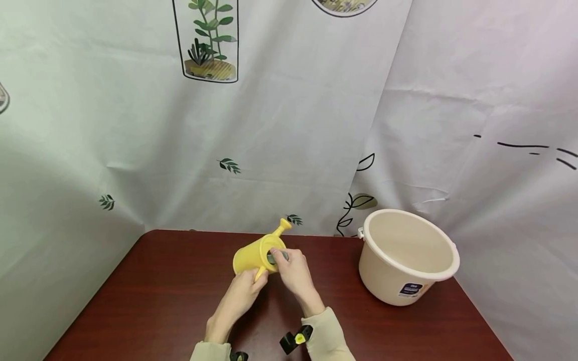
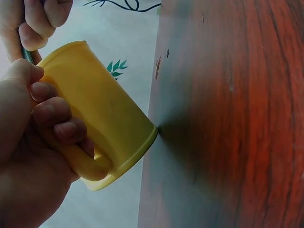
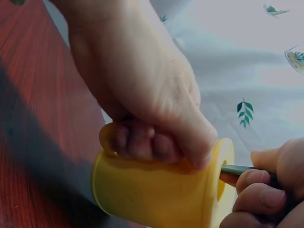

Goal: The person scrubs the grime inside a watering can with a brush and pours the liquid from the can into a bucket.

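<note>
A yellow watering can (image 1: 249, 256) is held tilted above the dark red table, its mouth turned towards the right and its spout pointing up to the back. My left hand (image 1: 244, 293) grips the can's handle, with the fingers curled round it in the left wrist view. At the can's mouth, my right hand (image 1: 295, 273) pinches a thin grey-green object (image 3: 235, 169). One end of that object reaches into the opening. Fingers cover much of it, so its kind is unclear.
A cream bucket (image 1: 388, 276) with a dark label stands on the right of the table (image 1: 171, 296). Behind the table hangs a pale cloth (image 1: 289, 130) printed with plants. Each wrist wears a black strap.
</note>
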Motion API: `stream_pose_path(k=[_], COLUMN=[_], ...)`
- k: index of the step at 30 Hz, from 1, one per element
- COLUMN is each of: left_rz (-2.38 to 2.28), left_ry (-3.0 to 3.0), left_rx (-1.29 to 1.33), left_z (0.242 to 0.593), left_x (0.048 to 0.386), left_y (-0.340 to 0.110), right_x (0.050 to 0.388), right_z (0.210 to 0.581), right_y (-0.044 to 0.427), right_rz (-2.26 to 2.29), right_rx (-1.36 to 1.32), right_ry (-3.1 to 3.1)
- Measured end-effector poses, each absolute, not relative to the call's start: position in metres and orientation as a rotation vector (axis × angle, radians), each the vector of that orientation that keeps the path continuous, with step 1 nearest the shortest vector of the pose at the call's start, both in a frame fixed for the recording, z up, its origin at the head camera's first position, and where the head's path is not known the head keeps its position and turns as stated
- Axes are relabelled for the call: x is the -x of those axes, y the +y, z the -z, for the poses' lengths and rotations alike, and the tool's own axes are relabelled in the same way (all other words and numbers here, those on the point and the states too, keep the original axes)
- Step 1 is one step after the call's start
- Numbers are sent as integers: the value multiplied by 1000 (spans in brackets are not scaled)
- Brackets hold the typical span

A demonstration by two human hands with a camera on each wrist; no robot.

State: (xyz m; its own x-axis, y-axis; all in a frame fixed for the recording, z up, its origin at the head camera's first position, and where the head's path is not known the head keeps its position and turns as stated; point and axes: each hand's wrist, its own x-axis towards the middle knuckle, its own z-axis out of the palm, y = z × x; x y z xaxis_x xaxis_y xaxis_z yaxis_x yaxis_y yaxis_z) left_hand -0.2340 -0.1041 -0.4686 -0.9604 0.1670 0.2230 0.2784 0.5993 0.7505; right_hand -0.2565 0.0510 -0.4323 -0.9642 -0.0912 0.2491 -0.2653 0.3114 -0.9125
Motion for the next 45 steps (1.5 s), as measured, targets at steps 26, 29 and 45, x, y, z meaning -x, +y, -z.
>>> stream_pose_path(k=[26,29,45], left_rz=[1343,1345,1238], left_ry=[-2692,-2696,-2713], left_rx=[346,343,369], left_z=[467,468,468], left_x=[234,234,233], left_y=[-105,-105,-99], right_x=[254,254,257], right_z=[419,422,437], right_y=[72,69,52], right_rz=[-2237,-2311,-2501], right_rx=[-262,-252,-150], right_ry=[-2269,-2241,-2106])
